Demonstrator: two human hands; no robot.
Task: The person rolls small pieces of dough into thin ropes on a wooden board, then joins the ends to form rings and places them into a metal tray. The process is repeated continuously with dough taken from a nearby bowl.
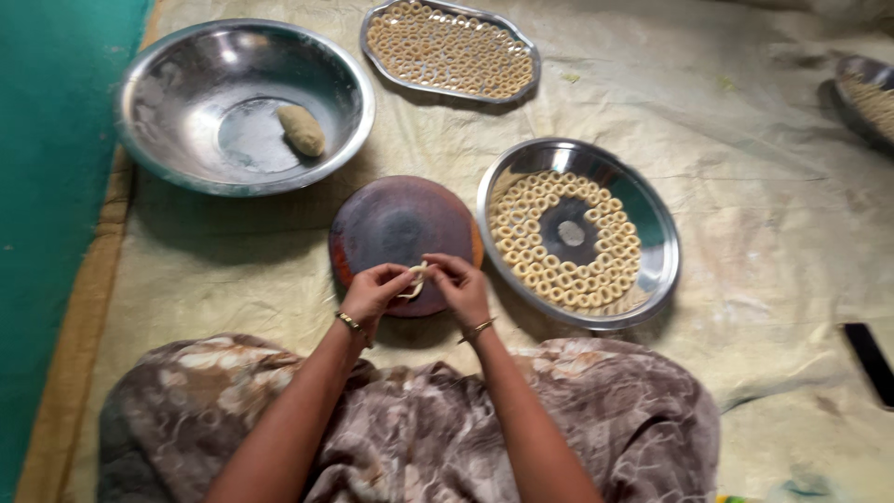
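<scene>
My left hand [374, 290] and my right hand [460, 285] meet over the near edge of a round dark wooden board [396, 222]. Between their fingertips they pinch a thin strip of pale dough [414, 280], bent into a small loop. To the right of the board lies a round steel plate [656, 233] with several dough rings set in circles around its bare middle. A lump of dough [302, 129] rests in a large steel bowl [177, 65] at the upper left.
An oval steel tray [371, 28] filled with several dough rings sits at the top. Another steel dish [861, 70] shows at the far right edge. A dark flat object [872, 361] lies at the right. A pale cloth [764, 186] covers the floor; my patterned lap fills the foreground.
</scene>
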